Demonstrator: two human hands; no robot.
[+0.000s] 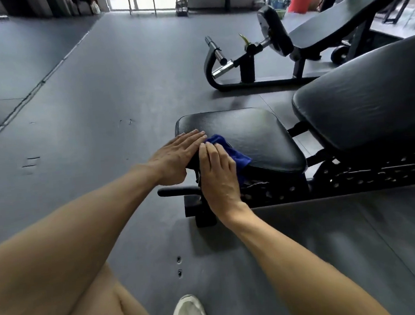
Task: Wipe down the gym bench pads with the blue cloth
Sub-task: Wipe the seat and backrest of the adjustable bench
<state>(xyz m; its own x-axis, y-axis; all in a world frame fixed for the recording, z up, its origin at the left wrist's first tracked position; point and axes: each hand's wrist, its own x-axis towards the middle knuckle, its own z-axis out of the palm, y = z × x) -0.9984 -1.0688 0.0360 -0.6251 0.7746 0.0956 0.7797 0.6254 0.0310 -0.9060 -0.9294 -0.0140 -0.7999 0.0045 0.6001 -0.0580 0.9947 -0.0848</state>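
Head view: wiping seat pad (249, 134), near-left corner. Right hand (218, 171) flat on blue cloth (228, 150), fingers straight and pressed together, pushing cloth down onto pad at its near edge; part of cloth hanging over that edge. Left hand (176, 157) laid flat on pad's left edge, just beside cloth, fingers straight and close together, thumb tucked under the rim, apparently bracing. Step in hand, as judged: first pad, early in the pass. Most of seat pad's surface lying beyond the cloth. Back pad (370, 94) to the right, well apart from both hands. Next: sweep cloth toward far-right corner with steady pressure, then shift over to back pad.
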